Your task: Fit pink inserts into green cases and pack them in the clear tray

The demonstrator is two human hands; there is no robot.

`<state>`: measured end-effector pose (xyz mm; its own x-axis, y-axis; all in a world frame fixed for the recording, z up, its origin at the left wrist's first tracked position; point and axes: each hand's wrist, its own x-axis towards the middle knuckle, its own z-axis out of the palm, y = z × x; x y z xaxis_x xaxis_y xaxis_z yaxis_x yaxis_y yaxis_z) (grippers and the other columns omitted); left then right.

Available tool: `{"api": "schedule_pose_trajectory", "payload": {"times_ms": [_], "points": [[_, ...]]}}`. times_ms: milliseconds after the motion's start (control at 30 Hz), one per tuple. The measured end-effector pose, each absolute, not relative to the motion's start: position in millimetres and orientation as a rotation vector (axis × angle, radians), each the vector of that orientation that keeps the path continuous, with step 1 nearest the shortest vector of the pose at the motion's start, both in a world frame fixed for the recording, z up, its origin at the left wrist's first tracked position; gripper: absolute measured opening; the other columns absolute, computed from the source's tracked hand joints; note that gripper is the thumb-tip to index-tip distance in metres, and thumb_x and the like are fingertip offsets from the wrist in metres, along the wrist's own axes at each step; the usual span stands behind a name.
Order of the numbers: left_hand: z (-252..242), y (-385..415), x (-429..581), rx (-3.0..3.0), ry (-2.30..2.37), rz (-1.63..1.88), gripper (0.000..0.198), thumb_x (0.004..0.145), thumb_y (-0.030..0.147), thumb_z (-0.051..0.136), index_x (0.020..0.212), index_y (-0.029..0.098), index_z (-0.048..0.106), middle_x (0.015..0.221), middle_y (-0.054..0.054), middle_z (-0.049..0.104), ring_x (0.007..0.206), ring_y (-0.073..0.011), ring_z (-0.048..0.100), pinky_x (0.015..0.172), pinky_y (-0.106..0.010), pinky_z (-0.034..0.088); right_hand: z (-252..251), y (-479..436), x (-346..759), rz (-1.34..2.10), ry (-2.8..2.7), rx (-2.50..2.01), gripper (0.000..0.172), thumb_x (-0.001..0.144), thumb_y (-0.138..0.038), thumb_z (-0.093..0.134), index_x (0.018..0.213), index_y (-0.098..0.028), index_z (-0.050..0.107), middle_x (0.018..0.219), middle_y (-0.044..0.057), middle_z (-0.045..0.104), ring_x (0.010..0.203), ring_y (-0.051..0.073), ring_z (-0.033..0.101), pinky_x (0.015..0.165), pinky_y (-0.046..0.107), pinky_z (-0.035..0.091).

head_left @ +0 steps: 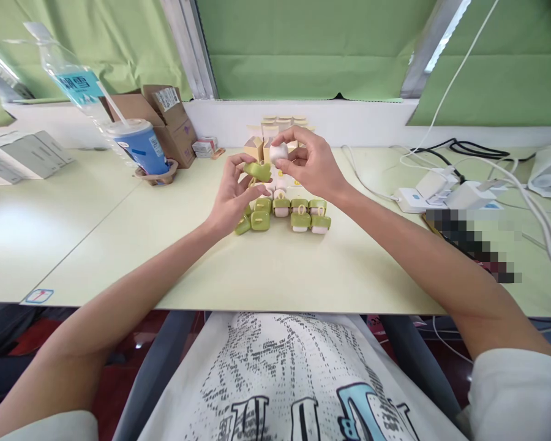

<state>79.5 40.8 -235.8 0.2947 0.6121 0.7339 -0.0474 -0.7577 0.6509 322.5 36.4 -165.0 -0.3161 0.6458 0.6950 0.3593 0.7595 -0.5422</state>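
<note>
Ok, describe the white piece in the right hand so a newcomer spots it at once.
Over the pale table, the right hand pinches a small rounded white piece. It is just right of the green piece in the left hand. Unlike the green cases on the table, it is held up and shows no green.

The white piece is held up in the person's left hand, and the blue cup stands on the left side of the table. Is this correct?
Not fully: the head view shows the white piece held up in the right hand, not the left. The blue cup does stand on the left side of the table.
</note>
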Motion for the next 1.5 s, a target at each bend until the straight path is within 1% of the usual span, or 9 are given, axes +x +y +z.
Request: {"api": "schedule_pose_trajectory", "payload": {"times_ms": [133,367,567,800,900,1100,1233,1400,1500], "points": [[-232.1,36.9,78.6,2.053,0.450,1.482,0.047,0.106,0.060,0.090,0.135,0.037,0.063,0.144,-0.005,0.071,0.120,-0.0232,0.083,0.097,-0.040,0.077,-155.3,30.5,323.4,0.454,-1.937,-0.671,0.037,0.101,-0.047,0.090,0.131,-0.033,0.075,0.142,0.007,0.078,0.105,0.024,0.081,0.092,0.039,0.075],[-228.1,37.0,74.2,2.088,0.583,1.543,0.072,0.095,0.057,0.098,0.153,0.034,0.061,0.155,-0.012,0.075,0.138,-0.0288,0.079,0.102,-0.037,0.074,-137.9,23.8,333.9,0.585,-2.057,-0.595,0.046,0.094,-0.047,0.098,0.133,-0.030,0.080,0.141,0.008,0.081,0.111,0.027,0.083,0.101,0.047,0.076],[-222.2,21.8,78.7,2.108,0.759,1.634,0.056,0.092,0.041,0.094,0.142,0.029,0.071,0.143,-0.009,0.080,0.132,-0.0281,0.079,0.099,-0.038,0.074,-132.5,20.9,339.0,0.652,-2.188,-0.558,0.030,0.098,-0.041,0.092,0.121,-0.024,0.083,0.128,0.008,0.086,0.113,0.028,0.083,0.105,0.049,0.074],[-216.8,8.2,84.6,2.149,0.851,1.723,0.051,0.089,0.035,0.093,0.136,0.028,0.077,0.135,-0.007,0.082,0.124,-0.0268,0.079,0.090,-0.035,0.072,-136.5,14.4,333.0,0.706,-2.138,-0.572,0.024,0.094,-0.015,0.080,0.115,-0.026,0.081,0.119,0.005,0.087,0.114,0.026,0.085,0.105,0.045,0.074],[-216.0,7.3,84.6,2.173,0.884,1.732,0.050,0.089,0.038,0.095,0.135,0.029,0.077,0.135,-0.008,0.082,0.124,-0.0278,0.078,0.089,-0.036,0.072,-135.7,11.7,332.5,0.710,-2.119,-0.565,0.025,0.094,-0.013,0.078,0.115,-0.026,0.081,0.122,0.004,0.086,0.114,0.026,0.086,0.105,0.044,0.075],[-213.7,3.6,84.3,2.208,0.876,1.715,0.049,0.090,0.043,0.096,0.133,0.028,0.077,0.131,-0.007,0.080,0.123,-0.0281,0.078,0.090,-0.038,0.071,-130.2,7.4,333.7,0.554,-2.180,-0.642,0.012,0.101,-0.026,0.084,0.113,-0.026,0.083,0.118,0.003,0.089,0.111,0.026,0.087,0.106,0.043,0.075],[-214.1,5.2,83.0,2.212,0.857,1.718,0.056,0.091,0.057,0.101,0.131,0.028,0.075,0.128,-0.007,0.079,0.116,-0.0260,0.079,0.087,-0.036,0.072,-133.2,9.3,331.2,0.473,-2.213,-0.593,0.012,0.105,-0.032,0.083,0.116,-0.026,0.083,0.119,0.004,0.089,0.108,0.025,0.086,0.103,0.043,0.073],[-224.4,15.8,83.3,2.192,0.798,1.772,0.083,0.076,0.086,0.103,0.127,0.029,0.070,0.119,-0.006,0.074,0.108,-0.0277,0.081,0.081,-0.039,0.072,-142.6,13.9,324.8,0.550,-2.226,-0.551,0.021,0.103,-0.032,0.084,0.123,-0.026,0.080,0.113,0.004,0.088,0.091,0.021,0.083,0.082,0.035,0.072],[-227.7,17.6,85.3,2.174,0.708,1.701,0.079,0.088,0.088,0.093,0.137,0.032,0.067,0.122,-0.007,0.076,0.111,-0.0287,0.083,0.082,-0.040,0.073,-141.3,13.9,326.1,0.594,-2.189,-0.581,0.017,0.103,-0.029,0.081,0.120,-0.026,0.079,0.109,0.003,0.086,0.083,0.019,0.080,0.071,0.033,0.070]]}}
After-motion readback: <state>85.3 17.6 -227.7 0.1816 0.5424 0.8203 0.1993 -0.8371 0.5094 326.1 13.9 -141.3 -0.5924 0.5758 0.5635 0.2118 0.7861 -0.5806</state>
